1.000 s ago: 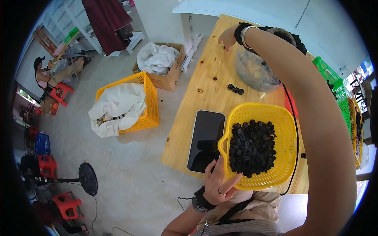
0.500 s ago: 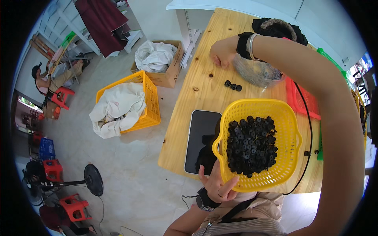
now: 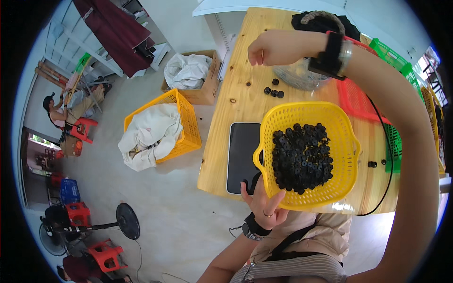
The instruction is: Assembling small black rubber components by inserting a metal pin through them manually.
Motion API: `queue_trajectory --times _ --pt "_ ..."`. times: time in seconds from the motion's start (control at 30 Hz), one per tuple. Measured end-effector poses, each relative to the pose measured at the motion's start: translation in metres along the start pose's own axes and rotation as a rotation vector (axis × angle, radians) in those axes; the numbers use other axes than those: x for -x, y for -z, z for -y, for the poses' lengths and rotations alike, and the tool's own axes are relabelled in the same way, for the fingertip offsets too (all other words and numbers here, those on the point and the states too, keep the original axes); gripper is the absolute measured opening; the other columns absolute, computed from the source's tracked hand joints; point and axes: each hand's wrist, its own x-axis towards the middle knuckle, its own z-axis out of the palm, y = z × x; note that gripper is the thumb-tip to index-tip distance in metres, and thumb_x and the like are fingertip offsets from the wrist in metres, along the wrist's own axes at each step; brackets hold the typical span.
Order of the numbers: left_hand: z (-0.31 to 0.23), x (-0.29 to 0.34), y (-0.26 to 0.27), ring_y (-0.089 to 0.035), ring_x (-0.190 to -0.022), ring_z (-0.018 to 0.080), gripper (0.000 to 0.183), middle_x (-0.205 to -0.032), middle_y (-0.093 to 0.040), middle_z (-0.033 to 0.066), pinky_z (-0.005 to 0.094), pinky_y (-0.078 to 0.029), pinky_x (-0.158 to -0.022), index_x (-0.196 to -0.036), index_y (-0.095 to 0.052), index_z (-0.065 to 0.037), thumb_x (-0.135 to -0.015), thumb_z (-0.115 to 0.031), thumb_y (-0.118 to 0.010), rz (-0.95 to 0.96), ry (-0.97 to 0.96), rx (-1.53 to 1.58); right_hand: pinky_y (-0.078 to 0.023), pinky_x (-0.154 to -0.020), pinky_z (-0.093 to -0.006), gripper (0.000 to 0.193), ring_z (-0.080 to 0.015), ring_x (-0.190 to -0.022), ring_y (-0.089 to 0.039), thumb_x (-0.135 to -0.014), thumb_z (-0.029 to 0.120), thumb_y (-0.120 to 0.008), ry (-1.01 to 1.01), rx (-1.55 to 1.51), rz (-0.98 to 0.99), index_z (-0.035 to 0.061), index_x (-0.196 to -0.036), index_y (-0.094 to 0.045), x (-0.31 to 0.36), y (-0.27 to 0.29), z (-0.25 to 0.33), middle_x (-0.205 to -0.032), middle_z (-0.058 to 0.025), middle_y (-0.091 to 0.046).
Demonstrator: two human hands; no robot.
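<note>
A yellow plastic basket [image 3: 350, 146] holds a heap of small black disc-shaped pieces with centre holes [image 3: 302, 158]. My left hand [image 3: 266, 207] grips its near-left corner, one finger over the rim and others partly hidden behind the handle. Over the far left of the wooden table [image 3: 222, 162], my right hand [image 3: 278, 48] hangs with fingers curled down and together; whatever they may hold is hidden. Below that hand lie several black pieces [image 3: 274, 93], beside a clear plastic bag [image 3: 302, 78] partly covered by my right wrist.
A dark-screened tablet [image 3: 241, 158] lies left of the basket. Red [image 3: 351, 101] and green [image 3: 394, 146] baskets stand at the right, near a black cable [image 3: 388, 155]. On the floor are a yellow crate with white cloth [image 3: 191, 125], a cardboard box [image 3: 203, 92] and a fan [image 3: 127, 220].
My right hand has moved slightly left and up, away from the bag. Another black piece now lies between the small group and the bag. The view has shifted; my left hand stays at the basket.
</note>
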Motion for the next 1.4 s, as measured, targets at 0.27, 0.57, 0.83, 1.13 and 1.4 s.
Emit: queue_trajectory --times 0.27,0.57,0.83,1.13,1.4 --pt "0.004 -0.003 0.006 -0.042 -0.116 0.0356 0.027 -0.12 -0.047 0.0218 0.0547 0.0 -0.102 -0.101 -0.052 -0.018 -0.078 -0.031 -0.054 0.015 0.041 -0.04 -0.046 -0.071 -0.0347 0.034 -0.0238 -0.086 -0.058 -0.073 0.023 -0.06 -0.104 -0.234 0.299 0.0052 -0.101 -0.06 0.107 -0.03 0.082 -0.095 -0.0122 -0.06" --pt "0.004 -0.006 -0.001 -0.04 -0.118 0.0334 0.026 -0.123 -0.045 0.0205 0.057 -0.001 -0.1 -0.101 -0.05 -0.018 -0.08 -0.033 -0.055 -0.009 0.001 -0.032 -0.043 -0.082 -0.0453 0.073 -0.0405 -0.099 -0.05 -0.066 0.033 -0.072 -0.09 0.009 0.224 0.0073 -0.124 -0.038 0.12 -0.105 0.108 -0.117 -0.0217 -0.038" --pt "0.001 -0.009 0.002 -0.04 -0.117 0.0328 0.027 -0.124 -0.043 0.0189 0.0568 -0.002 -0.1 -0.104 -0.047 -0.02 -0.083 -0.036 -0.051 -0.015 0.014 -0.064 -0.04 -0.085 -0.0384 0.046 -0.0332 -0.098 -0.05 -0.075 0.022 -0.065 0.006 -0.302 0.327 0.0049 -0.113 -0.045 0.118 -0.114 0.1 -0.108 -0.0177 -0.045" --pt "-0.001 -0.011 0.003 -0.04 -0.116 0.0315 0.028 -0.125 -0.042 0.0181 0.0545 -0.001 -0.1 -0.106 -0.046 -0.019 -0.083 -0.035 -0.053 -0.018 0.016 -0.058 -0.041 -0.083 -0.0436 0.054 -0.0359 -0.098 -0.05 -0.072 0.03 -0.066 -0.179 -0.136 0.257 0.0123 -0.118 -0.045 0.12 -0.098 0.102 -0.11 -0.0179 -0.046" --pt "0.0 -0.013 0.008 -0.041 -0.115 0.031 0.025 -0.128 -0.04 0.0193 0.0545 -0.005 -0.099 -0.104 -0.047 -0.02 -0.084 -0.034 -0.053 0.026 0.025 -0.034 -0.04 -0.087 -0.0434 0.065 -0.0403 -0.1 -0.047 -0.077 0.047 -0.057 -0.221 -0.068 0.168 0.0042 -0.123 -0.041 0.113 -0.121 0.12 -0.117 -0.0214 -0.042"
